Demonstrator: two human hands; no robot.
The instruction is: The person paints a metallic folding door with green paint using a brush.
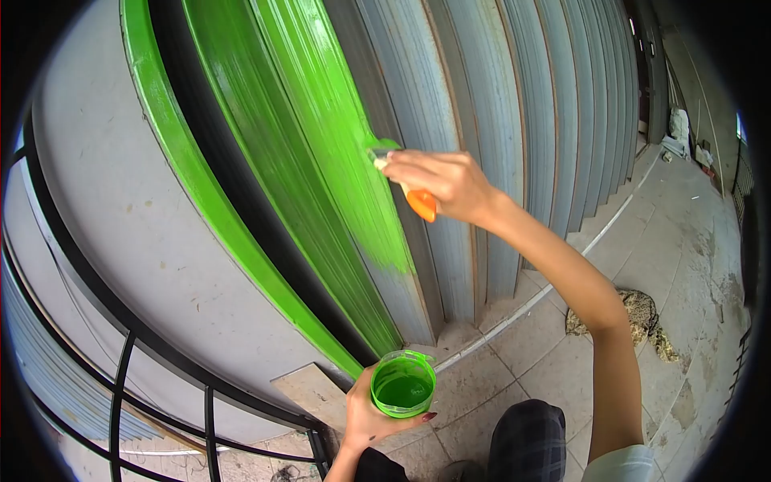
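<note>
My right hand [444, 183] is closed around a paintbrush [422, 204] with an orange handle end. The brush head touches the folded metal shutter [414, 80], at the edge of a wet green panel [337, 153]. Below that panel's green, a strip of bare grey metal shows near the floor. Low in the view, my left hand [369, 416] grips a clear plastic cup [404, 384] of green paint, with its opening facing up. Green paint smears the cup's inner wall and rim.
Left of the shutter stand a green frame edge [193, 181], a pale wall [104, 145] and black metal railings [120, 394]. A patterned cloth [634, 317] lies on the tiled floor [562, 353]. A board [313, 386] leans by the wall.
</note>
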